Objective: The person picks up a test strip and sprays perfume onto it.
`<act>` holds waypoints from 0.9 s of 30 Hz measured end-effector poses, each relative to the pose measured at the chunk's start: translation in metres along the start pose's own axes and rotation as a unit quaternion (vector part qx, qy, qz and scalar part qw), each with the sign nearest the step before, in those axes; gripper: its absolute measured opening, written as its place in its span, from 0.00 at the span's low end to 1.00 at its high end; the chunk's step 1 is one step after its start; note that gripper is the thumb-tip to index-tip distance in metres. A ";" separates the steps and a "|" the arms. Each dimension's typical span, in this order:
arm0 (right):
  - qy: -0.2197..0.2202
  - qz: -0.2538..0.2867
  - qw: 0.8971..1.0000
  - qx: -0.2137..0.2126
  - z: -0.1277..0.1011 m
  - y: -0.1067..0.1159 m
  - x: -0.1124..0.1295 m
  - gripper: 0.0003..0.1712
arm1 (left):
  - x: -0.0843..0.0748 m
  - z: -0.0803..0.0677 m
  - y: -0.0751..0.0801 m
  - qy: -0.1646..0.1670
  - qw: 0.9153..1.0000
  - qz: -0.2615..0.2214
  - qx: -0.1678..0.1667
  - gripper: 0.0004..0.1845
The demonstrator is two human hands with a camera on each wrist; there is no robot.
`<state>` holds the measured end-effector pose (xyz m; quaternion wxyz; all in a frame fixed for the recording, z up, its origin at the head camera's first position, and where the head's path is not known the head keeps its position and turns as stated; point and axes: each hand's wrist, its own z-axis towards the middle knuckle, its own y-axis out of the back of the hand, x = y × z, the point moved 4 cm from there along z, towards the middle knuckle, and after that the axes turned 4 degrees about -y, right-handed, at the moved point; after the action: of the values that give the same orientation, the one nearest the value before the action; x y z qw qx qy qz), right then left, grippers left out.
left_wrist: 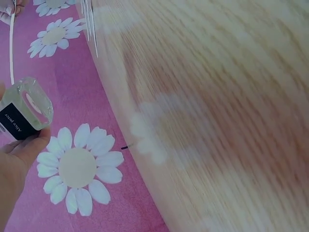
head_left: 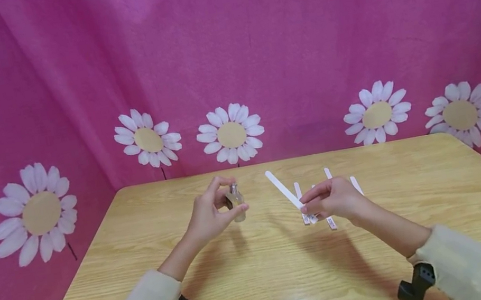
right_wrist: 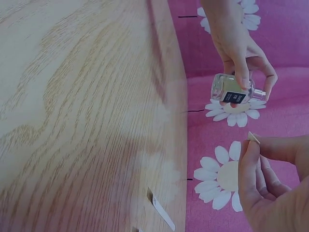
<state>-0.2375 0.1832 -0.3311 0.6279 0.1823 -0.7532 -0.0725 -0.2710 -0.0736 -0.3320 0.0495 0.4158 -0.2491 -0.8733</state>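
My left hand holds a small clear glass perfume bottle above the table, upright, with a fingertip at its spray top. The left wrist view shows a dark label on the bottle, which contains pale liquid. To the right, my right hand pinches a white paper test strip near its lower end. The strip slants up and left toward the bottle, apart from it. In the right wrist view, the pinched strip appears only as a small tip between thumb and finger.
Several more white strips lie on the wooden table beneath and beyond my right hand, partly hidden by it. Behind the table's far edge hangs a magenta cloth printed with white daisies, which continues along both sides.
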 end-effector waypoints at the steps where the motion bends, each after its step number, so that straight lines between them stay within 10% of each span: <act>1: -0.001 0.000 1.000 0.000 0.000 0.000 0.000 0.16 | 0.001 0.000 0.000 0.002 1.000 -0.004 0.000 0.27; 27: -0.004 0.007 1.000 -0.002 -0.003 0.025 -0.014 0.18 | -0.002 -0.001 0.020 0.031 0.999 -0.018 -0.022 0.31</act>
<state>-0.2373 0.2116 -0.3351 0.6257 0.1753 -0.7569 -0.0702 -0.2711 -0.0909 -0.3212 0.0502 0.4459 -0.2208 -0.8660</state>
